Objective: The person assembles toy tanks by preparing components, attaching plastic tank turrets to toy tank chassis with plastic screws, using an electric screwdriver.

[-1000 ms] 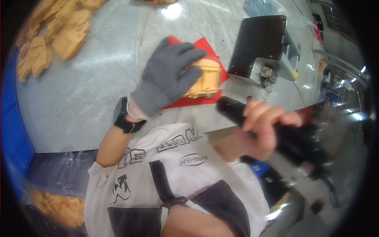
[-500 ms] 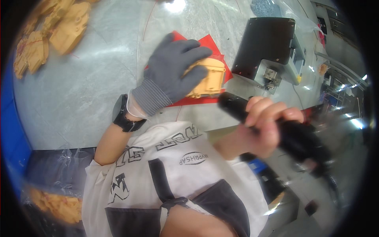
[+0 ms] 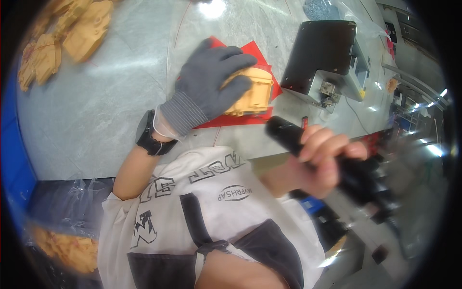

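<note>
Presently, we locate the yellow part (image 3: 261, 91) on red sheets (image 3: 252, 50) on the worktop (image 3: 115, 120). Our gloved left hand (image 3: 207, 79) bends thumb and fingers over the part's left side, holding it; our bare right hand (image 3: 325, 156) is closed around a black cylindrical tool (image 3: 285, 134). We judge the part light, stiff and thin-walled, best held by its side walls. At lower left, an apparently plastic-lined container (image 3: 62, 202) holds similar yellow pieces (image 3: 70, 250).

the gloved left hand (image 3: 211, 82) holds a yellow part (image 3: 255, 92); the right hand (image 3: 321, 158) grips a black tool (image 3: 359, 176).
</note>
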Available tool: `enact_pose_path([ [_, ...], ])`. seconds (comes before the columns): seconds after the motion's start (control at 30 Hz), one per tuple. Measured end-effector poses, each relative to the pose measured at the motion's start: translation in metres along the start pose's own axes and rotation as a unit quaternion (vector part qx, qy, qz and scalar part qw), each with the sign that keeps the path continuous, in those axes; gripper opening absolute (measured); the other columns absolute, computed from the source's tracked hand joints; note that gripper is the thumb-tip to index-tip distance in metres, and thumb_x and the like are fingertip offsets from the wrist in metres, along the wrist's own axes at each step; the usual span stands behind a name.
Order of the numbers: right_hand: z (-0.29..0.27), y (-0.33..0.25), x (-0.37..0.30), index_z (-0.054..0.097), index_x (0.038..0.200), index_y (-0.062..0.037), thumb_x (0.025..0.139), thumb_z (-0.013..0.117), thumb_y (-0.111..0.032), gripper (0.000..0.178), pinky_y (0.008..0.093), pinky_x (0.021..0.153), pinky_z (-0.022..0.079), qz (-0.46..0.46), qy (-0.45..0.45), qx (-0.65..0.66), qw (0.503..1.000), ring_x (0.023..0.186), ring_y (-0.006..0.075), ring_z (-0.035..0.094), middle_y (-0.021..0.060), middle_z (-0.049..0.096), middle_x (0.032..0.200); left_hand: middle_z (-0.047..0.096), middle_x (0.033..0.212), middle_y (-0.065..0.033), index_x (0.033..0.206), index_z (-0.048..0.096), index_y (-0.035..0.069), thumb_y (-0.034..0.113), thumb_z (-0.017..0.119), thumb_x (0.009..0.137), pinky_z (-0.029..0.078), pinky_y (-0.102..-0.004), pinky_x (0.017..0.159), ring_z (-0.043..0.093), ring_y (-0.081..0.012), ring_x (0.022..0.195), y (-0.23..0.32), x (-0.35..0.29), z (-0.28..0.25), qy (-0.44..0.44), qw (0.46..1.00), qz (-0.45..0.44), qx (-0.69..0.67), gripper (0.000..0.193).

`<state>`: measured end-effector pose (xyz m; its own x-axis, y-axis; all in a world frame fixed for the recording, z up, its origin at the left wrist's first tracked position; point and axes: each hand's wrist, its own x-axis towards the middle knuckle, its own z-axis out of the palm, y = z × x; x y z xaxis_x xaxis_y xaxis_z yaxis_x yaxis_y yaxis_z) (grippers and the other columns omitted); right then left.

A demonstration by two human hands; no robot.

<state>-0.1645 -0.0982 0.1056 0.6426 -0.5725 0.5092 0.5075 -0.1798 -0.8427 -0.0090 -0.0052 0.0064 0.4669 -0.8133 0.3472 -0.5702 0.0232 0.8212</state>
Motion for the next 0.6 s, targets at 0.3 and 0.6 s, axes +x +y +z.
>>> enact_pose_path([
  [0.3,0.005,0.0039,-0.0027,0.037,0.11,-0.0052,0.072,0.054,0.004,0.042,0.0358,0.055,0.041,-0.013,-0.005,-0.006,1.0,0.052,0.0204,0.05,0.0086,0.049,0.064,0.057,0.103,-0.0131,0.104,0.057,0.005,0.019,0.057,0.078,0.031,-0.04,0.096,0.053,-0.0285,0.093,0.0,-0.0012,-0.0002,-0.001,1.0,0.002,0.003,0.029],
  [0.6,-0.0011,-0.0031,0.0009,0.037,0.112,-0.0075,0.076,0.053,-0.001,0.04,0.0359,0.057,0.04,-0.005,-0.018,0.022,1.0,0.053,0.0193,0.049,0.0079,0.048,0.066,0.056,0.105,-0.0127,0.105,0.057,0.006,0.021,0.057,0.079,0.027,-0.0437,0.1,0.053,-0.0287,0.095,-0.0017,-0.0027,0.0001,-0.001,1.0,0.002,0.006,0.031],
])
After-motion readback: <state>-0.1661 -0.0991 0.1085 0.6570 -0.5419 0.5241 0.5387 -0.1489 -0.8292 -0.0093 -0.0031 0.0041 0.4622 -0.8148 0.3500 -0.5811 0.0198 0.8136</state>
